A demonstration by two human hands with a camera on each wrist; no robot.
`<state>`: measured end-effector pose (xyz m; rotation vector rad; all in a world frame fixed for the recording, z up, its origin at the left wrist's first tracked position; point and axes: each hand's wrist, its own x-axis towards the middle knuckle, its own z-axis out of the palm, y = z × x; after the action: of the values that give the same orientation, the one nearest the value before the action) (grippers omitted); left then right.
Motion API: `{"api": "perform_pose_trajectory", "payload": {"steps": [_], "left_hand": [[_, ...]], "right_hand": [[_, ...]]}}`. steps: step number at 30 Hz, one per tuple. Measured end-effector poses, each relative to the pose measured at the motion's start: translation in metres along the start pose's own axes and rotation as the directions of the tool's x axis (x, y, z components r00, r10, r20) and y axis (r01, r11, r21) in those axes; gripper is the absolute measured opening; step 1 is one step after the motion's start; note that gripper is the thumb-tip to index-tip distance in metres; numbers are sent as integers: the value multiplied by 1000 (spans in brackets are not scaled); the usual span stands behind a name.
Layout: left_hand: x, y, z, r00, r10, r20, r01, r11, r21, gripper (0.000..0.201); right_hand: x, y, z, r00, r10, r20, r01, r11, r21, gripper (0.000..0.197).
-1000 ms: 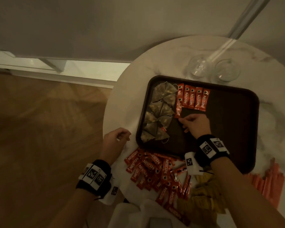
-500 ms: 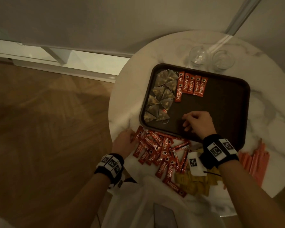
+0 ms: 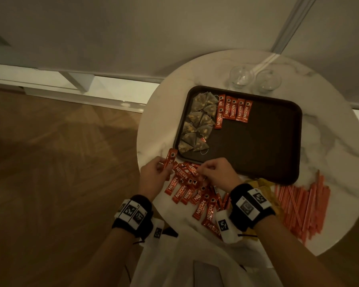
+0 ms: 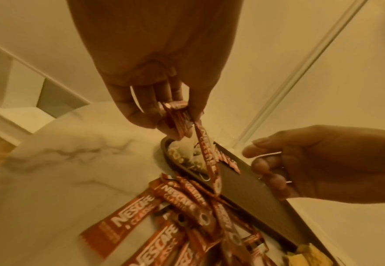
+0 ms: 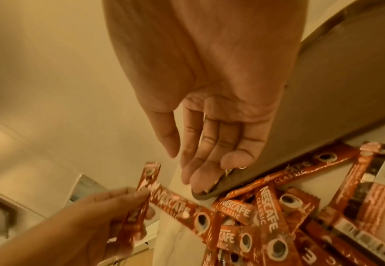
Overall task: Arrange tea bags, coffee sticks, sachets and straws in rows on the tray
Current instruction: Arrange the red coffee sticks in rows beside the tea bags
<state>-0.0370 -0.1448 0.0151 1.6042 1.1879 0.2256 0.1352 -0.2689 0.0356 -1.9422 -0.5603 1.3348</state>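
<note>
A dark brown tray (image 3: 257,141) lies on a round marble table (image 3: 330,141). Down its left side lie several tea bags (image 3: 197,123), with a short row of red coffee sticks (image 3: 235,109) beside them at the far edge. More coffee sticks (image 3: 191,191) are piled on the table before the tray's near edge. My left hand (image 3: 164,165) pinches a coffee stick (image 3: 170,160) above that pile. In the left wrist view a second stick (image 4: 207,158) hangs from those fingers (image 4: 127,108). My right hand (image 5: 186,162) hovers over the pile, fingers relaxed and empty.
Yellow sachets (image 3: 263,184) and a spread of orange straws (image 3: 303,204) lie on the table right of my right wrist. Two glasses (image 3: 241,77) stand behind the tray. The table's left edge drops to a wooden floor (image 3: 60,162).
My right hand has pulled back from the tray to the pile of sticks. My left hand reached into the pile and now holds sticks lifted from it.
</note>
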Motion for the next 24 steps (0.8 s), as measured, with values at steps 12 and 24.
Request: {"api": "perform_pose_trajectory", "payload": {"steps": [12,24], "left_hand": [[13,45,28,999,-5,47,15,973,-229,18],[14,51,59,940,-100,327,194,944,-267,16]], "right_hand": [[-6,11,-18,1000,-20,24,19,999,49,11],[22,1,-85,961,55,-272,91,862,499,9]]}}
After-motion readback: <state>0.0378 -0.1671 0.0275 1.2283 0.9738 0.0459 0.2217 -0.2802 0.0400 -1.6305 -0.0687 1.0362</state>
